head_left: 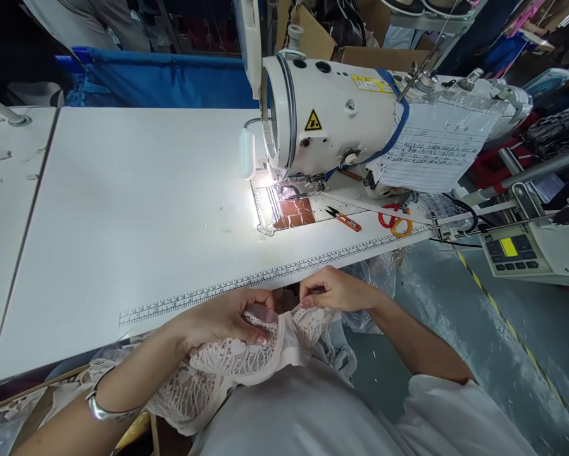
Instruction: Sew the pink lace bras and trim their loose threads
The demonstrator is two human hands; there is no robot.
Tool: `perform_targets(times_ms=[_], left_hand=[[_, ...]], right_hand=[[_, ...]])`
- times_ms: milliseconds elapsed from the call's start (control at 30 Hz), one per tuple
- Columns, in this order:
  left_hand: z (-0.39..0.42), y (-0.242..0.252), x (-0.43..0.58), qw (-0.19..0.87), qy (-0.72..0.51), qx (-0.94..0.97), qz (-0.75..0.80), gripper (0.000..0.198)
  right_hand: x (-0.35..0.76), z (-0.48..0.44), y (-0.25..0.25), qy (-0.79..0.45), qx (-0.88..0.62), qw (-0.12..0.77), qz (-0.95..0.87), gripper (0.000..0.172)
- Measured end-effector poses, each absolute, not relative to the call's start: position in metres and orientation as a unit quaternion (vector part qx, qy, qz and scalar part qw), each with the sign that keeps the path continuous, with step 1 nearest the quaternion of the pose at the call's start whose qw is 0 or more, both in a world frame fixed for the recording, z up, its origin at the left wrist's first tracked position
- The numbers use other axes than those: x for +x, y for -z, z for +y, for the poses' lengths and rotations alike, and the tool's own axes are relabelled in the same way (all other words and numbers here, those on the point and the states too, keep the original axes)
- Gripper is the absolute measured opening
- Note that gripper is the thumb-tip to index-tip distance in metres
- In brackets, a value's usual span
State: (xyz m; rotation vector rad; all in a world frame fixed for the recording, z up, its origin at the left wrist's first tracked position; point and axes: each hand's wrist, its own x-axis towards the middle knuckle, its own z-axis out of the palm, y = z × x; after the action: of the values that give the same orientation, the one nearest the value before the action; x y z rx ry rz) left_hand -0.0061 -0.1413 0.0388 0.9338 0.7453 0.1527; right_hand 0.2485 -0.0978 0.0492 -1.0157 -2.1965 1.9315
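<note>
A pale pink lace bra lies across my lap, just below the table's front edge. My left hand is closed on its lace edge, thumb on top and fingers curled behind. To the right, my right hand pinches the upper edge of the same bra between thumb and fingertips. A plain smooth band runs between the two hands. Part of the bra behind my left forearm is hidden.
A white sewing machine with a lit needle area stands on the white table. Thread snips and orange-and-red-handled scissors lie right of the needle. A printed ruler scale follows the front edge. A control panel is at right.
</note>
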Motion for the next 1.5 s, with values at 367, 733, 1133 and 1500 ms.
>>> perform_targets(times_ms=[367, 733, 1133, 1500], left_hand=[[-0.141, -0.041, -0.001, 0.803, -0.057, 0.492, 0.333, 0.02], [-0.143, -0.041, -0.001, 0.797, -0.053, 0.487, 0.354, 0.018], [-0.141, -0.036, -0.005, 0.807, -0.055, 0.478, 0.341, 0.021], [-0.144, -0.032, -0.008, 0.768, -0.111, 0.53, 0.341, 0.044]], right_hand=[[0.248, -0.094, -0.05, -0.586, -0.241, -0.067, -0.77, 0.031], [0.254, -0.098, -0.045, -0.687, -0.329, -0.011, -0.647, 0.042], [0.253, -0.094, -0.037, -0.642, -0.265, 0.023, -0.719, 0.035], [0.257, -0.096, -0.041, -0.703, -0.247, 0.029, -0.667, 0.042]])
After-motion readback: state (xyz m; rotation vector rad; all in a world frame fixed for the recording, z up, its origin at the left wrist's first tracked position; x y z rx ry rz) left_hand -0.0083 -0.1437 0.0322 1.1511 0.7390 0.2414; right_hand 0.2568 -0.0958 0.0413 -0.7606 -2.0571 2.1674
